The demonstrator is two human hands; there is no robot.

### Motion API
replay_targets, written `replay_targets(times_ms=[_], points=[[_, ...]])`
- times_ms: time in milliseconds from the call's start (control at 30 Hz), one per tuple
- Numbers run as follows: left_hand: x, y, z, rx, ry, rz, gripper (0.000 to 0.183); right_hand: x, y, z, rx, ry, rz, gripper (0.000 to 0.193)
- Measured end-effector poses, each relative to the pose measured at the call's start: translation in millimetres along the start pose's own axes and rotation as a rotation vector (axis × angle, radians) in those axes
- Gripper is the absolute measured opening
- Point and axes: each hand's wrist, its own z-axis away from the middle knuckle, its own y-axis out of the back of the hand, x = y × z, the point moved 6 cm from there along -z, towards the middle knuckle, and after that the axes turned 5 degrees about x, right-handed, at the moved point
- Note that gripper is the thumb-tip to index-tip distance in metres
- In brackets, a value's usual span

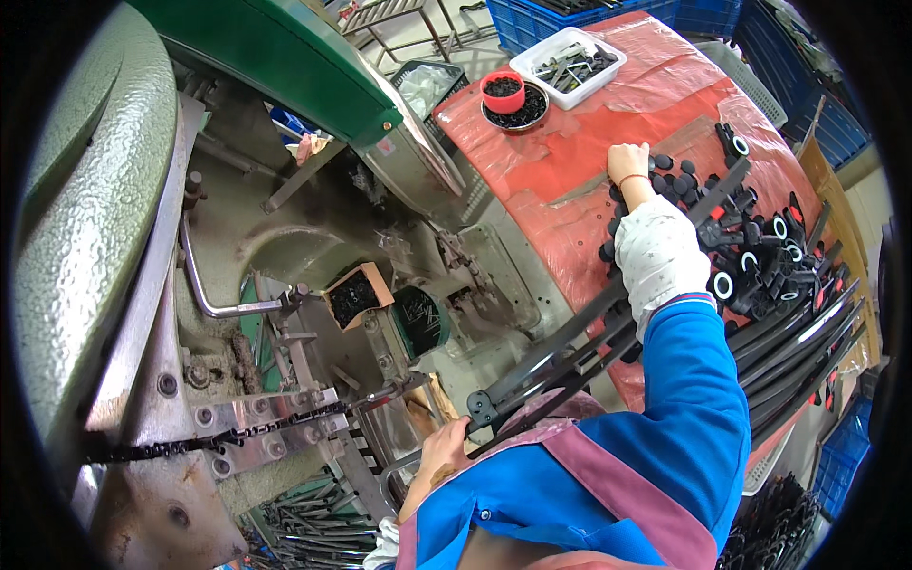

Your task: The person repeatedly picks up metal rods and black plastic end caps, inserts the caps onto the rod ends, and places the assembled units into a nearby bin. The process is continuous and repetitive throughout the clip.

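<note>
Low in the view, my left hand [443,454] is closed at the lower end of a long black tube [570,332]. A black bracket [482,408] with small holes sits at that end. The tube slants up to the right, passing under my right sleeve, beside other dark tubes. My right hand [628,162] is over the red-covered table [560,180], its fingers curled closed. What they hold, if anything, is hidden. Several round black caps [676,180] lie loose just right of that hand.
A green-grey machine [104,190] with a bent metal lever [204,285] fills the left. The table bears a red cup [502,92] of small black parts, a white bin [570,71] of metal parts, and piled black fittings [760,256]. Below is a small open carton [380,285].
</note>
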Motion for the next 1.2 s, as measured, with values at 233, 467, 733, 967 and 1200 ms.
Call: replay_targets(times_ms=[233, 467, 733, 967, 1200], points=[[-16.3, 3.2, -15.7, -0.085, 0.039, 0.032, 0.090, 6.9, 84.3, 44.3, 0.518, 0.183, -0.660, 0.019], [-6.2, 28.4, -20.2, -0.079, 0.112, 0.209, 0.048, -116.9, 195.7, 274.8, -0.419, 0.082, -1.461, 0.023], [0.9, 32.4, -15.4, 0.060, 0.085, 0.171, 0.035, -186.1, 196.7, 362.8, -0.478, 0.100, -1.665, 0.021], [-4.4, 21.9, -10.3, 0.057, 0.107, 0.144, 0.031, -191.5, 193.6, 377.8, -0.555, -0.013, -1.605, 0.023], [-9.9, 16.1, -9.6, 0.071, 0.134, 0.194, 0.029, -191.1, 176.8, 385.8, -0.564, 0.012, -1.508, 0.018]])
